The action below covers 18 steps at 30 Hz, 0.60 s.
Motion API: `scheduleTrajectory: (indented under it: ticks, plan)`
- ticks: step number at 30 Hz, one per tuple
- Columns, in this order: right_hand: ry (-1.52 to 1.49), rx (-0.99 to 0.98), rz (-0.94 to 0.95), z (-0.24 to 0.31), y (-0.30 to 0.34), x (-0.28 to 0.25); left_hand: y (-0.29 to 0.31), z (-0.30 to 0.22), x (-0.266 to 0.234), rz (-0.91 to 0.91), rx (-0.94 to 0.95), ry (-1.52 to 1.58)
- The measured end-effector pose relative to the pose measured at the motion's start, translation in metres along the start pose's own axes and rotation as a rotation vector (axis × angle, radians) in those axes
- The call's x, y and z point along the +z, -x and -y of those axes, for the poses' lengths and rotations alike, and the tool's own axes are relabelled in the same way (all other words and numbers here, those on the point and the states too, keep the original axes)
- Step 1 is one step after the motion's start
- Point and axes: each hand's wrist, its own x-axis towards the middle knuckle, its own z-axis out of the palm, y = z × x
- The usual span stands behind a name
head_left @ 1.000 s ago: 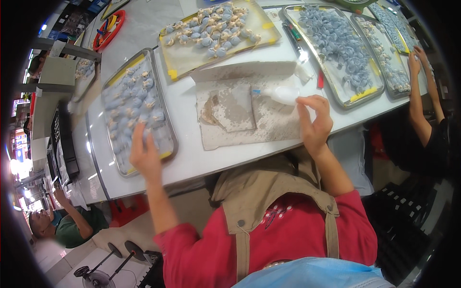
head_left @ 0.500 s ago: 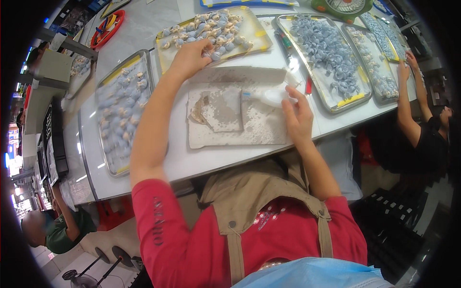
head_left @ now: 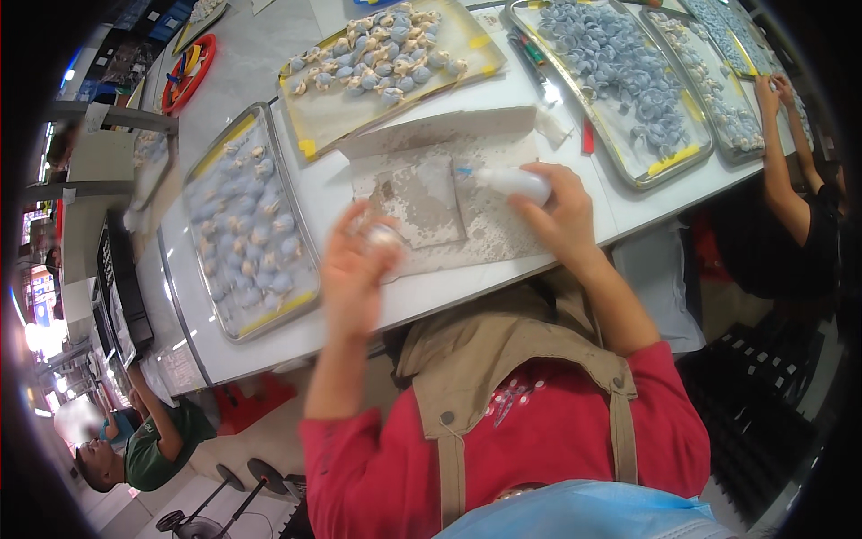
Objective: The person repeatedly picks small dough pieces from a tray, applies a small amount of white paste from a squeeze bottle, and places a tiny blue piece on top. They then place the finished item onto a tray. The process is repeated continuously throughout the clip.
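Note:
My left hand (head_left: 353,265), smeared by motion, is over the near left edge of a stained cardboard sheet (head_left: 498,229). Its fingers are closed on a small pale figurine piece (head_left: 384,236), too blurred to make out in detail. In my right hand (head_left: 566,211) lies a white squeeze bottle (head_left: 521,183), tilted, its thin blue tip (head_left: 464,171) pointing left over the cardboard. Beyond the cardboard is a yellowish tray (head_left: 314,117) bearing many small grey-blue and cream figurine pieces (head_left: 377,54). A metal tray (head_left: 235,334) with similar pieces stands to the left.
A metal tray (head_left: 642,184) of grey-blue curved pieces stands at the right, with more trays past it. A green-handled tool (head_left: 532,52) and a red strip (head_left: 588,137) lie between. Two co-workers are nearby, one at the right (head_left: 799,216), one at the lower left (head_left: 180,436).
My left hand has come back from the yellowish tray toward me with a small piece in it. My right hand's bottle now shows more clearly, tip to the left. The view has shifted slightly.

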Motion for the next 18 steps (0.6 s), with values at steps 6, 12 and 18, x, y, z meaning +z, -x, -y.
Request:
scheduleTrajectory:
  ticks: [6, 12, 18]
  plan:
    - [-0.537, 0.168, -0.008, 0.028, 0.03, -0.017, 0.036, 0.049, 0.042, -0.067, -0.215, 0.092]
    - [-0.455, -0.021, 0.032, 0.041, 0.046, -0.049, 0.043, 0.051, 0.054, -0.052, -0.242, -0.001]
    - [-0.257, -0.19, -0.006, 0.051, 0.048, -0.055, 0.046, 0.054, 0.053, -0.045, -0.201, -0.066]
